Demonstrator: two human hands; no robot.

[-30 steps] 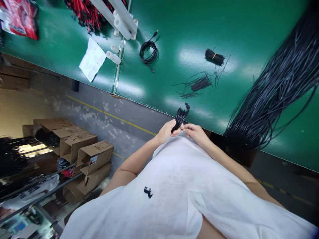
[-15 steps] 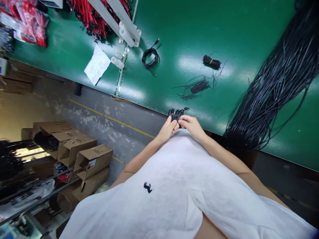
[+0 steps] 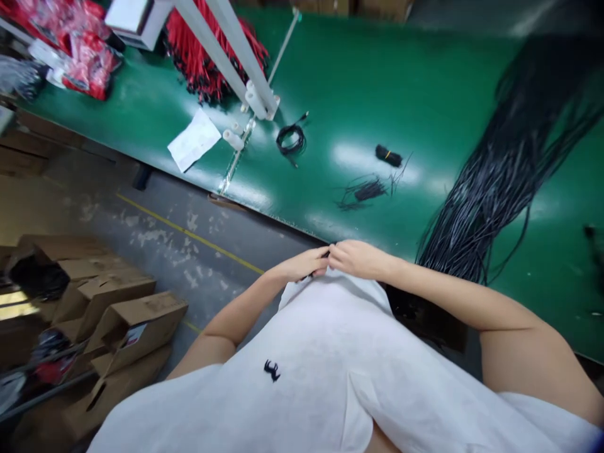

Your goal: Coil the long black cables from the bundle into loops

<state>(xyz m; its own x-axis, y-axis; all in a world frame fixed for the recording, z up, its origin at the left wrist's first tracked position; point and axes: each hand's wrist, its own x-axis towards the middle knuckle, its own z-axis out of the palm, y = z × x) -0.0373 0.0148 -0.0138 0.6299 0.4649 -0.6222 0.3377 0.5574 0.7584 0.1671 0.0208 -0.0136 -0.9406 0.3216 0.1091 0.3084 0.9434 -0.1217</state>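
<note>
My left hand (image 3: 307,263) and my right hand (image 3: 355,258) meet in front of my shirt at the table's edge. Both have their fingers closed around a bundled black cable (image 3: 325,254). Only small dark bits of it show between the fingers; the hands cover the rest. On the table beyond lie loose short black ties (image 3: 370,189) and a black bundle (image 3: 388,155) with a yellow band. A coiled black cable (image 3: 291,139) rests farther left, a plug at its end.
A large heap of long black cables (image 3: 476,207) spreads over the green table (image 3: 425,88) at right. At left are white posts (image 3: 245,50), a white paper (image 3: 194,139), red cables (image 3: 207,56) and red bagged goods (image 3: 87,56). Cardboard boxes (image 3: 141,308) stand lower left.
The view has shifted, showing more of the table's far side. My right hand has turned over the bundled cable, its elbow swinging outward. The cable loops, visible before, are now mostly covered.
</note>
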